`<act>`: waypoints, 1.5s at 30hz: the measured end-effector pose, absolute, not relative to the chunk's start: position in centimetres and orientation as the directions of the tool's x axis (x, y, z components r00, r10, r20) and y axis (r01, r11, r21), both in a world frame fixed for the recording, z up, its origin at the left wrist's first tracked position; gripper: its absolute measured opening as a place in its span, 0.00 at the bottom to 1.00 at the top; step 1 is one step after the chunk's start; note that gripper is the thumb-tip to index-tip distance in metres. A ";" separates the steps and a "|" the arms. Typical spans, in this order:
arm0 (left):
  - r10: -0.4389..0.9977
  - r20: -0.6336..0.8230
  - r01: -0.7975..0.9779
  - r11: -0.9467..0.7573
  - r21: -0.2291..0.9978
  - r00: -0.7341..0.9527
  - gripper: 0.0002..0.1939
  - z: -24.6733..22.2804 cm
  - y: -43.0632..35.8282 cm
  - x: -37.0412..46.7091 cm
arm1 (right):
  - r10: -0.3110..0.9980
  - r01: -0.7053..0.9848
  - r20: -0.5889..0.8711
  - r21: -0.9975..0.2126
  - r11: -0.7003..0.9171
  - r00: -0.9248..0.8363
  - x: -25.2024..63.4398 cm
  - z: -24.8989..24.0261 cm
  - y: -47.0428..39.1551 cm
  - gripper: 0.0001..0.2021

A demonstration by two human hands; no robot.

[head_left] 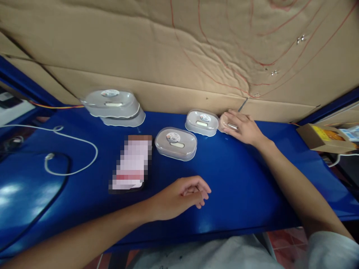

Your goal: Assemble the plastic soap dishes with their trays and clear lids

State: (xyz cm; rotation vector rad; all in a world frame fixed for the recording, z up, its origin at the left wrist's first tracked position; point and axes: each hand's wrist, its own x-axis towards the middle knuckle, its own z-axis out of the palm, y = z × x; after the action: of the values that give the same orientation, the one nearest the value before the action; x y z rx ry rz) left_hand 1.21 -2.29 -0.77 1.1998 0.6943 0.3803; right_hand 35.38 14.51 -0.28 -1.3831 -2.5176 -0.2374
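My right hand (242, 127) is at the back of the blue table, with its fingers round a small beige oval box (223, 123), part of which they hide. Just left of it stands a clear-lidded oval box (202, 122) with a round sticker. Another such box (176, 145) is nearer to me, right of a phone with a blurred screen (133, 162). My left hand (193, 192) is curled above the table's front half, thumb against the fingers, nothing visible in it.
Two clear oval boxes (112, 104) are stacked at the back left. A white cable (95, 149) and a black cable (56, 198) lie on the left. Brown cardboard (140, 48) with red lines covers the back. An open carton (314, 138) sits at the right edge of the blue table (238, 186).
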 end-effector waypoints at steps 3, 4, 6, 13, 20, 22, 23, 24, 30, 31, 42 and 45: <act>0.609 -0.282 0.091 0.325 0.941 0.741 0.12 -0.8 -2.3 1.3 | 0.795 0.853 0.371 -0.014 0.523 -0.481 35.5 -0.8 14.6 0.31; 0.609 -0.280 0.096 0.318 0.943 0.742 0.12 -0.8 -2.4 1.3 | 0.792 0.851 0.381 -0.025 0.524 -0.477 35.5 -1.0 14.6 0.30; 0.633 -0.258 0.115 0.258 0.959 0.729 0.12 -0.5 -2.5 1.2 | 0.782 0.846 0.399 -0.028 0.533 -0.479 35.4 -1.0 14.5 0.29; 0.732 0.505 0.624 -0.669 0.403 0.458 0.14 1.3 -0.5 -0.9 | 0.683 0.830 0.582 -0.023 0.557 -0.442 33.1 1.5 11.9 0.22; 0.769 0.395 0.787 -0.596 0.159 0.503 0.24 0.2 1.1 -1.1 | 0.570 0.553 0.386 -0.168 0.816 -0.725 25.9 2.7 6.4 0.35; 0.719 0.397 0.722 -0.670 0.174 0.571 0.20 0.0 0.3 -0.8 | 0.577 0.524 0.305 -0.241 0.817 -0.758 24.6 2.3 4.7 0.45; 0.698 0.404 0.691 -0.696 0.193 0.591 0.20 -0.1 -0.2 -0.6 | 0.592 0.524 0.269 -0.286 0.802 -0.760 24.3 2.0 3.9 0.47; 0.685 0.419 0.669 -0.712 0.213 0.596 0.19 -0.1 -0.7 -0.5 | 0.614 0.530 0.240 -0.333 0.780 -0.752 24.3 1.7 3.1 0.47; 0.773 0.371 0.484 -0.619 0.618 0.514 0.43 -0.3 -1.7 -0.5 | 0.694 0.484 0.253 -0.559 0.673 -0.674 26.9 0.0 0.1 0.43; 0.796 0.315 0.434 -0.561 0.705 0.517 0.49 -0.5 -1.6 -0.5 | 0.688 0.446 0.267 -0.596 0.668 -0.675 27.3 -0.2 0.0 0.43; 0.873 0.116 0.144 -0.206 0.968 0.474 0.64 -2.1 -1.4 0.2 | 0.763 0.180 0.314 -0.856 0.485 -0.564 28.7 -0.7 1.9 0.28; 0.839 0.147 0.226 -0.303 0.926 0.523 0.63 -2.2 -1.7 0.0 | 0.786 0.355 0.359 -0.743 0.567 -0.504 29.5 -0.9 2.8 0.26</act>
State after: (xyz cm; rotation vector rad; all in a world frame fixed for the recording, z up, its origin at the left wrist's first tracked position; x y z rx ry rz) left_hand 0.03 -1.72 -2.24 1.8094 0.8860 0.8062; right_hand 29.54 2.79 -0.88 -0.9082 -2.0993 0.7887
